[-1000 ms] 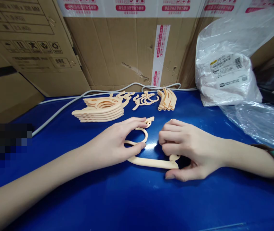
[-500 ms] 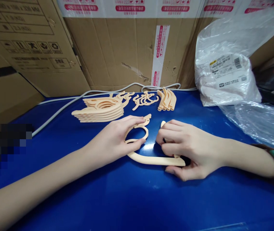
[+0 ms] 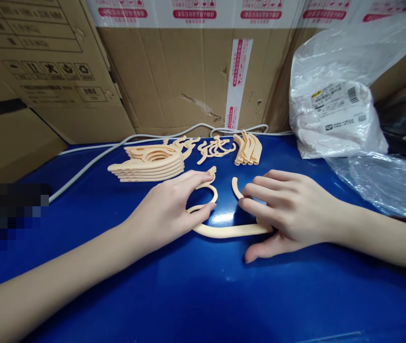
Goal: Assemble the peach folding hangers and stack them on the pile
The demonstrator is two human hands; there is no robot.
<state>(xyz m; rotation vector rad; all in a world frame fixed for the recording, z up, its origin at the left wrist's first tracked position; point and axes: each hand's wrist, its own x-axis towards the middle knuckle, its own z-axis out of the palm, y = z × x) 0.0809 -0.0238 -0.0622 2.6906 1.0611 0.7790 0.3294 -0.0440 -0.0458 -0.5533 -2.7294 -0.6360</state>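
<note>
My left hand is closed on a cream plastic hanger piece, with the thumb and fingers around its ring-shaped part. From there a long smooth bar runs right along the blue table. Over the bar's right end lies my right hand, its thumb spread away from the bar and its fingers loosely bent. A curved cream hook sticks out from under those fingers. Where the hook meets the bar, if it does, is hidden beneath the hand.
Behind the hands are a stack of cream hanger pieces, a heap of small hooks and a bundle of short bars. A white cable, cardboard boxes and a plastic bag line the back.
My right thumb has come away from the bar and the fingers have loosened and spread. More of the curved hook shows. The bar's right end has shifted slightly away from me.
</note>
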